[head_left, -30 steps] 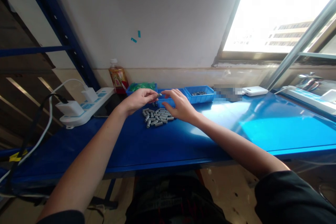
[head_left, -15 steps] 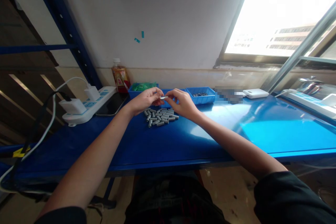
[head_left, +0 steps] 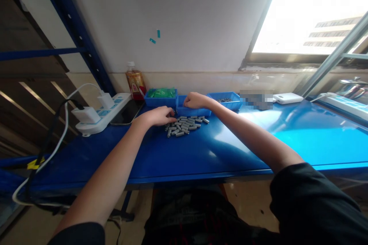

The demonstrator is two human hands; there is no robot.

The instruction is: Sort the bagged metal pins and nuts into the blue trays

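Just left of a pile of short metal cylinders (head_left: 186,124), my left hand (head_left: 159,116) reaches with its thumb and fingers apart. The fingertips are close to the nearest pieces; I cannot make out anything between them. My right hand (head_left: 197,100) is over the middle blue bin (head_left: 198,112), its fingers curled downward and pressed together. Its fingertips are hidden, and so is whatever they hold.
Another blue bin (head_left: 161,101) holds green packets; a third blue bin (head_left: 234,105) holds small dark parts. A bottle (head_left: 135,84), a phone (head_left: 128,113) and a power strip (head_left: 100,116) stand left. A white box (head_left: 287,98) lies right on the blue table (head_left: 184,160).
My hands were together on a small pale piece above the pile. They have moved apart: the left went down to the cylinders, the right over to the middle bin. The view shifted slightly.
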